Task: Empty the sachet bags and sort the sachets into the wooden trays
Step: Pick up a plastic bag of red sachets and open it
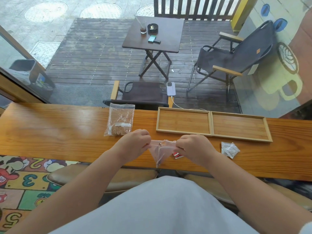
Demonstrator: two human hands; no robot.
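My left hand (pixel 135 144) and my right hand (pixel 194 146) both grip the top edge of a clear zip bag (pixel 160 152), stretched between them just above the wooden counter (pixel 59 134). Red sachets (pixel 177 155) show under my right hand. A second clear zip bag (pixel 120 121) with brown and white sachets lies flat to the left. Some white sachets (pixel 230 149) lie loose on the counter to the right. Two wooden trays sit side by side behind my hands, the left tray (pixel 184 120) and the right tray (pixel 239 126), both with bare floors.
A phone (pixel 171 89) leans against the glass behind the counter, with a white cable (pixel 182 107) running along the trays' far edge. Stool seats (pixel 101 178) stand under the counter's near edge. Outside the window are a folding table and chairs.
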